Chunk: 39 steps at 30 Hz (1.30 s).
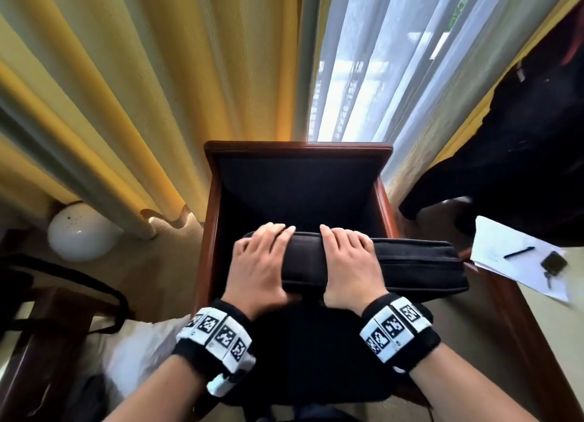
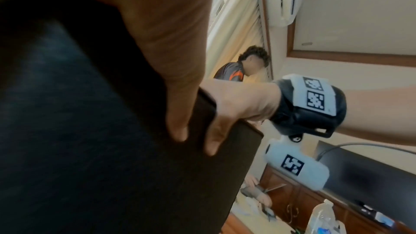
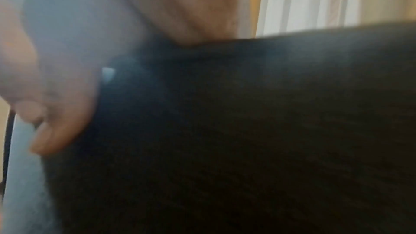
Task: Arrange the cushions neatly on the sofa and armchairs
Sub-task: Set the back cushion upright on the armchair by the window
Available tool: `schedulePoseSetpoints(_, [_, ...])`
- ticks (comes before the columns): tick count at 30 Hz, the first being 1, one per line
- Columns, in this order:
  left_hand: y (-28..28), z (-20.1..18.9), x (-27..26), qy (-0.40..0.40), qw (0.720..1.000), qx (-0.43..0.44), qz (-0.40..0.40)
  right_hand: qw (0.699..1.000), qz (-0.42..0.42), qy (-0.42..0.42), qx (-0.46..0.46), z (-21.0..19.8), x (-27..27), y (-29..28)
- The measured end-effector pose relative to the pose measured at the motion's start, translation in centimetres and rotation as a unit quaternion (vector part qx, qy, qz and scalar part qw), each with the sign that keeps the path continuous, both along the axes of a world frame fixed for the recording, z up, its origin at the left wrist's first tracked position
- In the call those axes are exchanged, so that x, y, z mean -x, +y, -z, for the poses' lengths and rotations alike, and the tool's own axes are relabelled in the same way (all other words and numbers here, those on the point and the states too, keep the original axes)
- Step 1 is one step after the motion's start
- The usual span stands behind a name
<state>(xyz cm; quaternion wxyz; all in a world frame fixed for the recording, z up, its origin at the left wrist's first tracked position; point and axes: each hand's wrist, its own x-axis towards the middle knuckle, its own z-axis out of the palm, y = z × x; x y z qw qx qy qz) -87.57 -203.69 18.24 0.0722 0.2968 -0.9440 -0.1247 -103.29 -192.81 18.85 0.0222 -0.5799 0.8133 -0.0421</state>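
Both hands grip one black cushion [image 1: 373, 265] by its upper edge: the left hand [image 1: 260, 263] near its left end and the right hand [image 1: 347, 263] just beside it toward the middle, fingers curled over the top and thumbs on the near face. The cushion stands on edge across the front of a wooden armchair [image 1: 298, 150], its right end jutting past the chair's right arm toward the side table [image 1: 537, 311]. The chair's dark seat and back lie behind it, and the cushion does not yet lean against the back, so this piece looks to be mid-placement. By that reading the task is only partly done; it probably needs squaring to the frame. One cushion and one armchair are in view; no sofa shows, so how much remains elsewhere cannot be told. On the table lie one sheet of paper [image 1: 505, 254], one pen [image 1: 518, 252] and one key fob [image 1: 553, 262]. One white globe lamp [image 1: 80, 232] sits on the floor at far left.
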Motion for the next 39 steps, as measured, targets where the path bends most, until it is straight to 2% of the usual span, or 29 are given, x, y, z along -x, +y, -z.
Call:
schedulePoseSetpoints(1, [-0.3,0.3,-1.1,0.023,0.999,-0.020,-0.009,1.000,-0.002,0.009,0.015,0.3,0.2,0.7])
schedulePoseSetpoints(3, [-1.0,1.2,-3.3,0.093,0.988,-0.121,-0.007,0.999,0.000,0.015,0.036,0.6,0.3,1.8])
schedulePoseSetpoints(6, [-1.0,2.3,-4.9,0.161,0.932,-0.324,-0.015,0.999,0.006,0.008,0.048,0.8,0.0,3.1])
schedulePoseSetpoints(8, [-0.2,2.9,-4.9,0.161,0.909,-0.382,-0.038,0.998,0.018,0.002,0.054,0.9,-0.6,3.9])
schedulePoseSetpoints(10, [0.5,3.1,-4.6,0.150,0.916,-0.365,-0.064,0.997,0.035,-0.009,0.066,1.0,-0.7,4.5])
schedulePoseSetpoints(12, [0.8,2.1,-3.7,0.129,0.939,-0.311,-0.071,0.995,0.050,-0.022,0.084,0.6,-0.1,5.0])
schedulePoseSetpoints(16, [0.3,-3.2,0.0,0.140,0.970,-0.194,0.047,0.982,0.096,-0.092,0.134,-2.7,3.6,5.5])
schedulePoseSetpoints(20, [-0.7,-10.1,3.6,0.127,0.980,-0.080,0.133,0.944,0.122,-0.234,0.200,-5.6,7.4,6.0])
schedulePoseSetpoints(23, [-0.6,-12.4,5.2,0.129,0.982,-0.050,0.130,0.907,0.155,-0.332,0.209,-5.2,8.4,6.0])
schedulePoseSetpoints(26, [0.2,-10.0,6.3,0.127,0.982,-0.062,0.127,0.884,0.137,-0.399,0.203,-2.8,7.1,5.7])
schedulePoseSetpoints(30, [3.3,-3.1,7.9,0.117,0.974,-0.112,0.158,0.876,0.150,-0.388,0.245,-1.0,6.7,6.5])
schedulePoseSetpoints(34, [2.0,1.2,6.9,0.079,0.982,-0.136,0.106,0.928,0.128,-0.299,0.183,-1.5,6.8,6.5])
schedulePoseSetpoints(37, [-1.7,3.9,3.3,0.007,0.989,-0.134,0.062,0.955,0.158,-0.236,0.084,-2.9,6.6,5.1])
schedulePoseSetpoints(39, [-4.3,5.7,0.0,-0.047,0.989,-0.137,0.012,0.973,0.148,-0.178,-0.003,-3.8,6.2,4.4])
